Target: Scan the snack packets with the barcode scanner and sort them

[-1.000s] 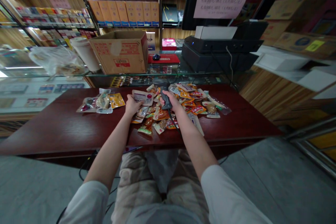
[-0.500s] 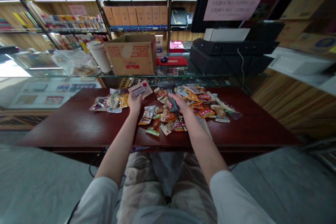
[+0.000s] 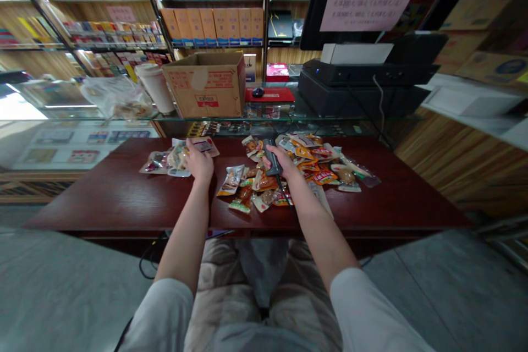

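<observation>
My left hand (image 3: 199,164) rests over the small group of snack packets at the left of the desk, fingers stretched out and partly hidden. A flat beige packet with a printed label (image 3: 207,146) lies just beyond it, partly covered by the hand. Clear packets (image 3: 178,158) are beside the fingers. My right hand (image 3: 282,161) is wrapped around a black corded barcode scanner (image 3: 272,158), held above a heap of vacuum-packed snacks (image 3: 307,162). A silvery pouch (image 3: 232,180) lies at the left edge of this heap.
Behind the dark red desk (image 3: 136,203) is a glass counter with an open cardboard box (image 3: 210,88), a white cup (image 3: 155,88) and a plastic bag (image 3: 117,96). A monitor (image 3: 311,5) and black register (image 3: 350,88) stand at the back right. The scanner cord hangs toward the desk front.
My left hand has moved left with the beige packet, which now lies by the left group; its fingers have straightened. My right hand and the scanner have barely moved.
</observation>
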`<state>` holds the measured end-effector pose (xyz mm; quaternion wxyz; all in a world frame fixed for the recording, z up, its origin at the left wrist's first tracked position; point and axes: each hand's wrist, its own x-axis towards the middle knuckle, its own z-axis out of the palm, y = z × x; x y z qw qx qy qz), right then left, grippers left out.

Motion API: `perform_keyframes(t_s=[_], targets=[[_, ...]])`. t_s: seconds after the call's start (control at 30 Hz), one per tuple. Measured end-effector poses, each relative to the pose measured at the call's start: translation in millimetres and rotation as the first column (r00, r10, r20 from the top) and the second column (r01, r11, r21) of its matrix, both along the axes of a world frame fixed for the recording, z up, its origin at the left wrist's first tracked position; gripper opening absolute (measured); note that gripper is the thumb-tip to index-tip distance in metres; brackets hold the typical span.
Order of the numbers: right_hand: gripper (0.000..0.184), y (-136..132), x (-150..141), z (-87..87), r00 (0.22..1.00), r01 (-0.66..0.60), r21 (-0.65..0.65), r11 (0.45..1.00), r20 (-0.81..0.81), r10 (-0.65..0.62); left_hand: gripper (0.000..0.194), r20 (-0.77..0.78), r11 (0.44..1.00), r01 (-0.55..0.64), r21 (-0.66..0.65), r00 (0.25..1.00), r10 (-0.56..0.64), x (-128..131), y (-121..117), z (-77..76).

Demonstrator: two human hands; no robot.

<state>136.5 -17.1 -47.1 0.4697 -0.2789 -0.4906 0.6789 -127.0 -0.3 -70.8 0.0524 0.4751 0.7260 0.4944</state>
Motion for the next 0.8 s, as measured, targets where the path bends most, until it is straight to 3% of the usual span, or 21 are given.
perform_keyframes(t_s=[0.13,0.2,0.3,0.37,0.43,0.57,0.67,0.73,0.8], targets=[[0.037,0,-1,0.6,1.000,0.014,-0.001,1.000,0.000,-0.014,0.079,-0.196,0.985,-0.172,0.028,0.965,0.174,-7,-9,3.2],[0.038,1,-1,-0.4,1.000,0.010,0.004,1.000,0.000,-0.010,0.065,-0.350,0.997,-0.071,0.028,0.934,0.077,-5,-9,1.7],[0.039,1,-1,-2.3,1.000,-0.011,0.017,1.000,-0.009,0.011,0.041,-0.472,0.971,0.156,-0.183,0.852,-0.226,-1,-5,-4.4],[0.039,2,-1,-2.8,1.000,-0.013,0.017,1.000,-0.021,0.013,0.037,-0.455,0.930,0.174,-0.324,0.833,-0.314,0,1,-9.6],[0.038,3,0,-2.3,1.000,0.002,0.006,1.000,-0.028,-0.002,0.039,-0.450,0.919,0.128,-0.373,0.841,-0.299,-3,8,-13.8],[0.036,5,3,1.8,0.998,0.036,-0.011,0.999,-0.050,-0.037,0.040,-0.467,0.941,0.067,-0.333,0.855,-0.226,-5,24,-14.2],[0.034,8,9,5.9,0.995,0.083,-0.016,0.996,-0.047,-0.084,0.038,-0.447,0.946,0.133,-0.295,0.856,-0.260,9,37,-8.2],[0.035,9,15,8.1,0.993,0.116,-0.009,0.993,-0.022,-0.116,0.041,-0.389,0.902,0.236,-0.363,0.841,-0.377,27,47,-2.9],[0.037,10,21,9.4,0.991,0.133,-0.003,0.991,0.017,-0.133,0.049,-0.265,0.809,0.334,-0.483,0.825,-0.499,47,57,1.8]])
